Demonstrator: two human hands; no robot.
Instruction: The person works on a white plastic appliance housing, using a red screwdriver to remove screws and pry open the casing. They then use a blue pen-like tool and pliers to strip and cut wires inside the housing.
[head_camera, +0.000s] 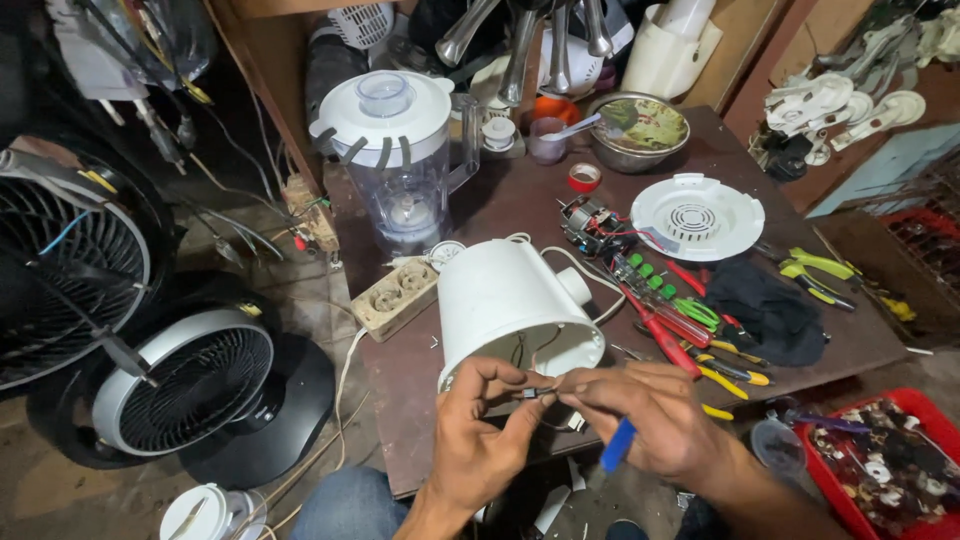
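A white plastic blender base housing (505, 300) lies on its side on the dark workbench (510, 205), its open underside facing me. My left hand (480, 430) and my right hand (650, 415) meet just below that opening. Both pinch thin black wires (535, 392) that come out of the housing. A blue-handled tool (616, 446) is also tucked in my right hand, pointing down. A small electric motor (592, 225) with red wires sits behind the housing.
A blender jug with white lid (400, 165) and a beige socket strip (395, 298) stand at left. Screwdrivers and pliers (690, 330), a black cloth (765, 310), a white round cover (697, 215), a metal bowl (637, 130) lie right. Fans (190, 390) and a red parts tray (885, 465) sit low.
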